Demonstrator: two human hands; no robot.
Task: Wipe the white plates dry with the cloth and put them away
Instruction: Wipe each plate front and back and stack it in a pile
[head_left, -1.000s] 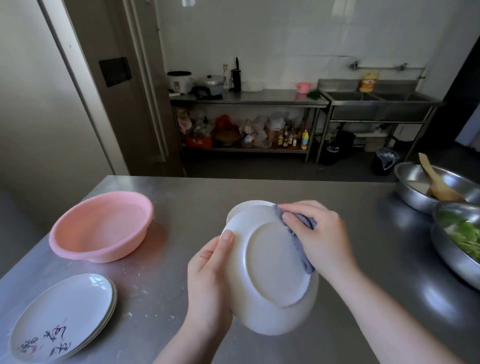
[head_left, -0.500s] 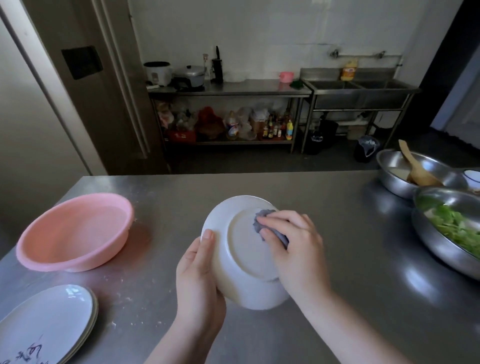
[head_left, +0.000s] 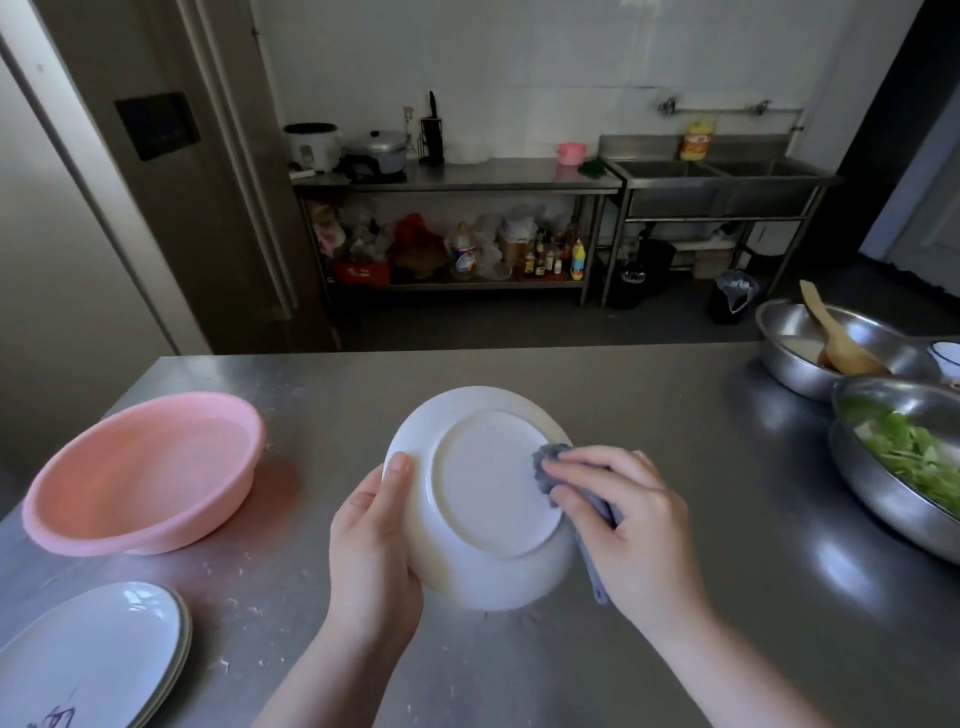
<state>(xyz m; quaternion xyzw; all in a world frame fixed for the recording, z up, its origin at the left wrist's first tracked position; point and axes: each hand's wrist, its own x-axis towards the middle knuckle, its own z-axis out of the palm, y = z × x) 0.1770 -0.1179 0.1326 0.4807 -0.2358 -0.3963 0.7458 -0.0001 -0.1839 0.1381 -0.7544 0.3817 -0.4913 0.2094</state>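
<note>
At the centre of the frame, above the steel tabletop (head_left: 675, 415), a white plate (head_left: 483, 499) is held tilted with its underside and foot ring turned toward the camera. Its lower left edge sits in the left hand (head_left: 371, 551), whose thumb lies across the rim on the underside while the other fingers are hidden behind the plate, curled round it as far as can be seen. The right hand (head_left: 634, 525) comes in from the lower right and presses a bunched grey cloth (head_left: 553, 470) against the right side of the plate's base; its fingers (head_left: 576, 467) are bent over the cloth and hold it, and a strip of the cloth hangs down below the palm along the plate's edge.

Toward the lower left corner, a stack of white plates (head_left: 93, 660) lies flat on the tabletop, the top one carrying dark painted marks near the frame edge. Just above it, at the left, stands a pink plastic basin (head_left: 140, 467). Along the right edge are two steel bowls: the nearer one (head_left: 883, 488) holds green leaves, the farther one (head_left: 810, 353) holds a wooden spatula (head_left: 836, 338). Across the upper part of the frame, a steel shelf unit (head_left: 457, 182) and a double sink (head_left: 722, 176) stand against the tiled wall.
</note>
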